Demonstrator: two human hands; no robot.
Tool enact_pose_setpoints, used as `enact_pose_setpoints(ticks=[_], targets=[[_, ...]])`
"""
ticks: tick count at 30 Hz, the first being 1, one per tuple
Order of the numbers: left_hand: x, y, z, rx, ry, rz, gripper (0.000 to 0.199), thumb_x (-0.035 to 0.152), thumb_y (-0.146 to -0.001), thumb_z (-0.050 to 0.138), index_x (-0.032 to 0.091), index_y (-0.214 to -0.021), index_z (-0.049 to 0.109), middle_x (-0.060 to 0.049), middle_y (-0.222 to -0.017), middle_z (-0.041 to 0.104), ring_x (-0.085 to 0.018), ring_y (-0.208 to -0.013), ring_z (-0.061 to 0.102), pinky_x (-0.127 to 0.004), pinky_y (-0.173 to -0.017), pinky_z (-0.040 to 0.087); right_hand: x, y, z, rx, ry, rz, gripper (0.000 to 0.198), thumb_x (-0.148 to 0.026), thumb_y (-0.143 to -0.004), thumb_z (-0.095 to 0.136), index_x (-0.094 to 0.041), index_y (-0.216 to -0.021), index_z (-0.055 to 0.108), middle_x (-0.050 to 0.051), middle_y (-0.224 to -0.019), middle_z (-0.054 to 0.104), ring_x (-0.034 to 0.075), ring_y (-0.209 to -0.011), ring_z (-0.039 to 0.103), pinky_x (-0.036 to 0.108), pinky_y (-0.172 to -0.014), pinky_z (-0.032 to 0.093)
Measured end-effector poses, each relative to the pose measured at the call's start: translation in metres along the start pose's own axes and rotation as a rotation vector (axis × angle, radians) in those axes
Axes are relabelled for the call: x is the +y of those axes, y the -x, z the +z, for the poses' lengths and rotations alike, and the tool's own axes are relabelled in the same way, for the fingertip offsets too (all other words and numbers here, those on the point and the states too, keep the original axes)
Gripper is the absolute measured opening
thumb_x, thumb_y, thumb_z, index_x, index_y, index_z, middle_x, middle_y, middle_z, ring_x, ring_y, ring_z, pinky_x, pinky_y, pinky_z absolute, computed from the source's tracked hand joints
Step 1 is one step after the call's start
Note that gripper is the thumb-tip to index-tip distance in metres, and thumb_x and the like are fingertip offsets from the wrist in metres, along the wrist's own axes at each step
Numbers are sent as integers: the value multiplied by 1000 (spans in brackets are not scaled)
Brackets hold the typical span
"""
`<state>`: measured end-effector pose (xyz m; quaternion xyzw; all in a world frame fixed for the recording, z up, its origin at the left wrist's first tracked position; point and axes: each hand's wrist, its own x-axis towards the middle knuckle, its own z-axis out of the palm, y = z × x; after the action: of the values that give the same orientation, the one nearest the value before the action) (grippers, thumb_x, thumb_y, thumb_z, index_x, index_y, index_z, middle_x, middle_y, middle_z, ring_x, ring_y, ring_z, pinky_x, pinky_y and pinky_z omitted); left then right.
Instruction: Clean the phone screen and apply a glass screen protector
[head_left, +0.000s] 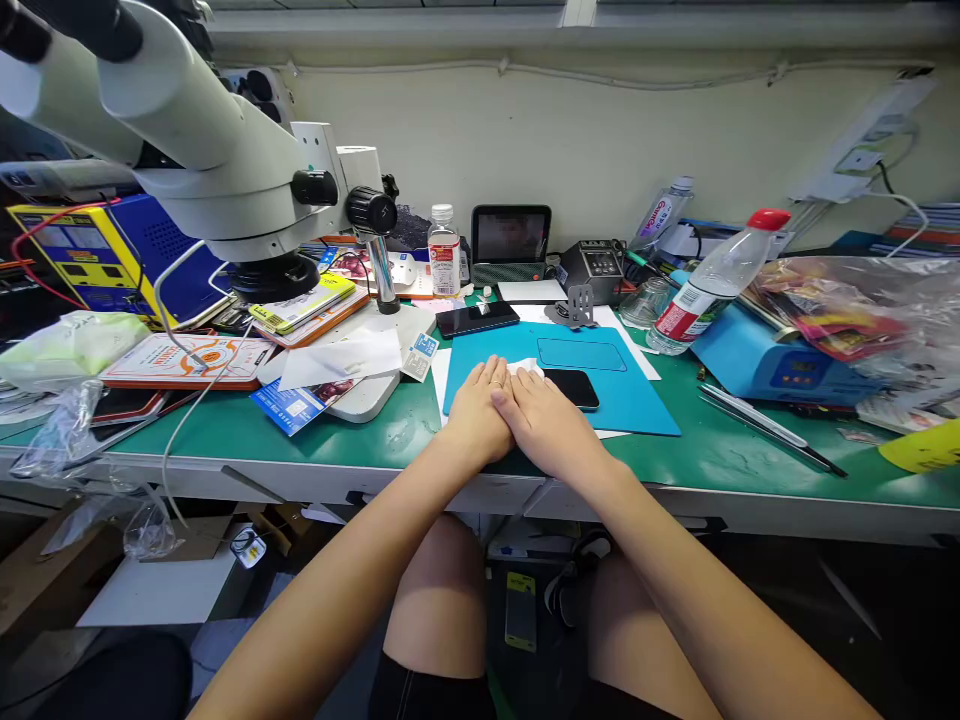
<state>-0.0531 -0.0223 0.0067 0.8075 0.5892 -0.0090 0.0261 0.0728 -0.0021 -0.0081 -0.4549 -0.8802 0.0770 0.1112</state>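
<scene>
My left hand (480, 412) lies flat at the near edge of a blue mat (502, 343), fingers stretched forward. Against it, thumb over its side, rests my right hand (551, 425), its fingers also straight. A crumpled white tissue (526, 366) shows just beyond the right fingertips, partly covered by them. Beside the right hand, a black smartphone (576, 388) lies on the mat, its left end hidden. Whether the hands press on the phone or only on the tissue cannot be seen.
A microscope (217, 150) overhangs the left side. Another dark phone (478, 318) lies behind the mat. To the right stand a red-capped bottle (709, 290), tweezers (772, 425) and a blue machine (780, 350). A small screen (512, 235) is at the back wall.
</scene>
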Motion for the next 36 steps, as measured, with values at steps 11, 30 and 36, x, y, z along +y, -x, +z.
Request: enact_pose_setpoints(ticks=[11,30,36], targets=[[18,-30,-5,-43,-2,-11,65,31,-103,37,2,-161,27,-21,-169,20,-33,-159,17,-49,-132,19,33,0,-10,-28,-3,25,80,-57,-106,7,-5,-158,39,17,-160,42,30,-152,35,54,-125,25],[18,3,18,196,-108,230,52,33,-107,43,3,-149,50,-16,-158,47,-31,-155,33,-48,-128,32,38,68,-8,36,-82,-79,84,-67,-104,20,-4,-153,47,19,-159,42,35,-151,36,61,-127,18],[-17,-5,10,399,35,371,31,21,-106,45,17,-105,76,-3,-126,76,-27,-140,56,-44,-120,46,102,17,-46,126,-367,-33,70,-68,-95,48,-22,-147,58,6,-151,56,35,-142,50,55,-119,39]])
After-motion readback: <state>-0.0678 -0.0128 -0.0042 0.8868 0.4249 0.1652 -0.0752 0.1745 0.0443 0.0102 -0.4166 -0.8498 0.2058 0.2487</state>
